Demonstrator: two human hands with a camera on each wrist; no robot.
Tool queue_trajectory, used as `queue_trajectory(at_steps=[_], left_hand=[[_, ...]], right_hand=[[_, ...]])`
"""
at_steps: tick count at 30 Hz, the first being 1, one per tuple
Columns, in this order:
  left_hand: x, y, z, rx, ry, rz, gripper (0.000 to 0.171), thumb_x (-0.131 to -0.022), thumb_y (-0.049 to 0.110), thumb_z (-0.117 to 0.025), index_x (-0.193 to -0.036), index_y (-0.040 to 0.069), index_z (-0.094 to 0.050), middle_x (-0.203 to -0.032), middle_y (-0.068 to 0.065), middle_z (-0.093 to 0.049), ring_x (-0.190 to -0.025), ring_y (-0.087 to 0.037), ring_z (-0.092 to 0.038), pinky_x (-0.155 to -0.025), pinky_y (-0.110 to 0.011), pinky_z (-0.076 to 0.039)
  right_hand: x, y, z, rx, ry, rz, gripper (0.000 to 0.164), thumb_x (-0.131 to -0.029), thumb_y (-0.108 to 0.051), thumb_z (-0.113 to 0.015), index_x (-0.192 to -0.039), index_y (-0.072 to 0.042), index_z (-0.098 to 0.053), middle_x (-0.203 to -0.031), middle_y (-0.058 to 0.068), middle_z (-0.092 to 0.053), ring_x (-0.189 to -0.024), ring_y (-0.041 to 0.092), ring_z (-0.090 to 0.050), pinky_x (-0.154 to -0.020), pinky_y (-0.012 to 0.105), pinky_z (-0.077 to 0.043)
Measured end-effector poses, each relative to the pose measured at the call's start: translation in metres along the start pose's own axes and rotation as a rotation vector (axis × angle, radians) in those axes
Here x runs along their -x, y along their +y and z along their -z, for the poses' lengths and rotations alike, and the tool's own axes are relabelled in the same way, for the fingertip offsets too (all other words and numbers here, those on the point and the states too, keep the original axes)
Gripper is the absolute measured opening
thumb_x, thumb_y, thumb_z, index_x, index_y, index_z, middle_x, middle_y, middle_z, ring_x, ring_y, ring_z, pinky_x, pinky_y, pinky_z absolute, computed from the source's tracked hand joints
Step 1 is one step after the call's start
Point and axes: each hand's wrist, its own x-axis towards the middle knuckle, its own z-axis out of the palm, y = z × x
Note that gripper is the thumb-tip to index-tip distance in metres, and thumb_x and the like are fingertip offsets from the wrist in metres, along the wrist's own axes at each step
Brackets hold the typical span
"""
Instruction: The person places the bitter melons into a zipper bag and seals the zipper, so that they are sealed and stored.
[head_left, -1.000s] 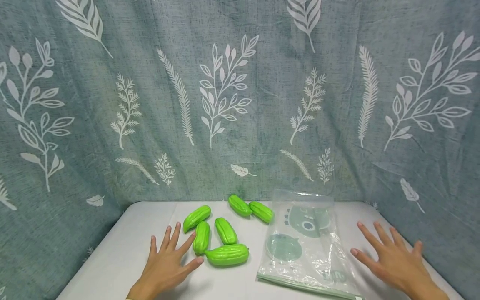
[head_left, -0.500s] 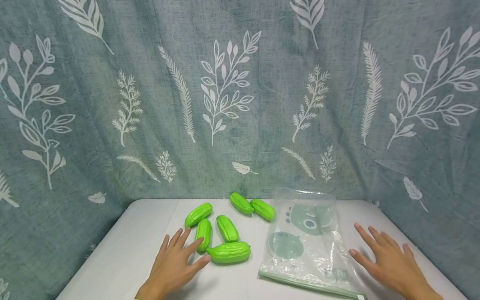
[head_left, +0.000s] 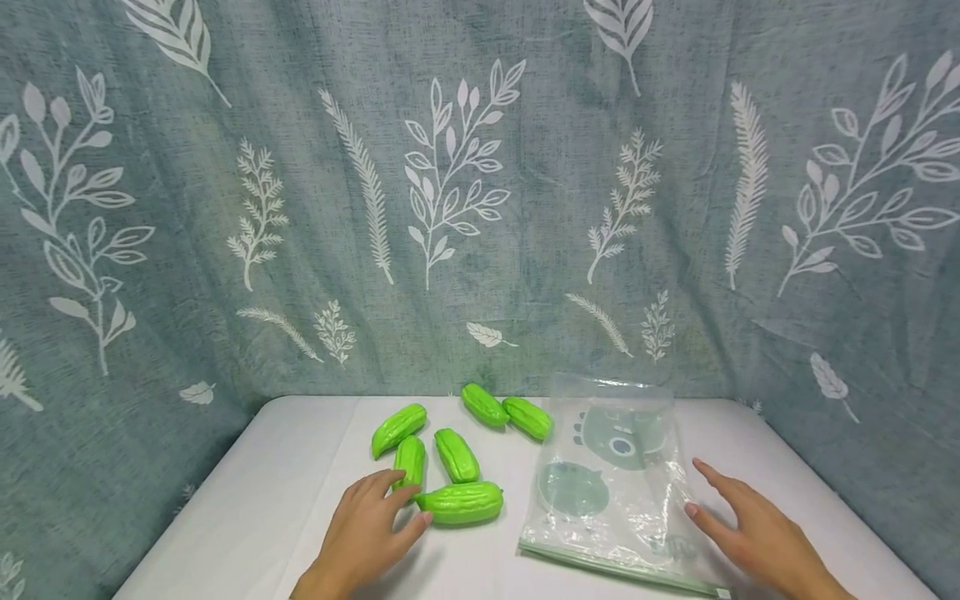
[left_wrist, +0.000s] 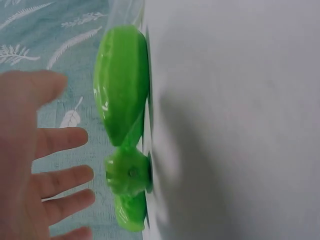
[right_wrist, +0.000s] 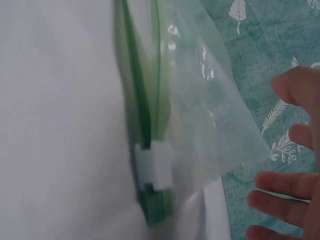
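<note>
Green gourds (head_left: 461, 503), six in a loose cluster on the white tabletop (head_left: 240, 500). Leftmost, left hand (head_left: 367, 529) just beside the nearest two, fingers (left_wrist: 65, 181) loosely apart, gripping nothing. Right of the gourds, clear zip bag (head_left: 618, 496) lying flat, zip edge (head_left: 618, 568) frontmost; then right hand (head_left: 772, 537) near its edge, fingers parted, holding nothing.

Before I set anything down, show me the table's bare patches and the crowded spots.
Widest bare table: left of the left hand and green gourds. Smaller patches: between the front gourd and the plastic bag, and beyond the right hand, right of the bag. Crowded: among the green gourds, near the left hand.
</note>
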Motion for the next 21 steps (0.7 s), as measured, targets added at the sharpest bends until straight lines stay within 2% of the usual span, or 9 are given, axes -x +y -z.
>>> queue_trajectory(at_steps=[4, 8, 12, 16, 21], left_hand=[[-0.002, 0.006, -0.002, 0.019, -0.002, -0.041, 0.028, -0.09, 0.038, -0.072, -0.108, 0.018, -0.077, -0.123, -0.006, -0.066, -0.119, -0.028, -0.058, -0.099, -0.054, -0.043], [-0.003, 0.013, -0.002, 0.025, -0.005, -0.079, 0.024, -0.09, 0.035, -0.072, -0.107, 0.018, -0.076, -0.121, -0.005, -0.067, -0.116, -0.026, -0.06, -0.097, -0.053, -0.045], [-0.003, 0.021, -0.003, 0.032, 0.003, -0.12, 0.022, -0.089, 0.033, -0.072, -0.105, 0.018, -0.077, -0.117, -0.002, -0.068, -0.113, -0.023, -0.061, -0.095, -0.051, -0.046], [-0.004, 0.03, -0.004, 0.044, 0.013, -0.163, 0.022, -0.089, 0.033, -0.072, -0.105, 0.019, -0.077, -0.114, 0.0, -0.068, -0.112, -0.021, -0.061, -0.093, -0.049, -0.047], [-0.007, 0.04, -0.008, 0.055, 0.045, -0.207, 0.022, -0.089, 0.032, -0.073, -0.105, 0.018, -0.077, -0.112, 0.001, -0.069, -0.108, -0.019, -0.063, -0.089, -0.047, -0.05]], right_hand=[[0.0, -0.006, -0.005, -0.044, -0.006, -0.005, 0.076, -0.095, -0.058, -0.059, -0.149, -0.007, -0.046, -0.138, 0.024, -0.055, -0.118, 0.046, -0.056, -0.085, 0.066, -0.046], [0.001, -0.015, -0.008, -0.091, 0.021, 0.025, 0.067, -0.096, -0.052, -0.062, -0.144, -0.007, -0.053, -0.132, 0.019, -0.061, -0.115, 0.042, -0.059, -0.086, 0.064, -0.046], [0.003, -0.022, -0.012, -0.106, 0.061, 0.057, 0.058, -0.097, -0.048, -0.063, -0.138, -0.006, -0.06, -0.129, 0.016, -0.063, -0.118, 0.042, -0.058, -0.09, 0.064, -0.045], [0.003, -0.024, -0.016, -0.101, 0.09, 0.054, 0.052, -0.097, -0.047, -0.063, -0.13, -0.007, -0.065, -0.125, 0.014, -0.065, -0.116, 0.041, -0.059, -0.091, 0.063, -0.046], [0.006, -0.028, -0.02, -0.102, 0.177, 0.098, 0.034, -0.094, -0.035, -0.07, -0.118, -0.011, -0.071, -0.118, 0.008, -0.067, -0.111, 0.036, -0.062, -0.091, 0.06, -0.048]])
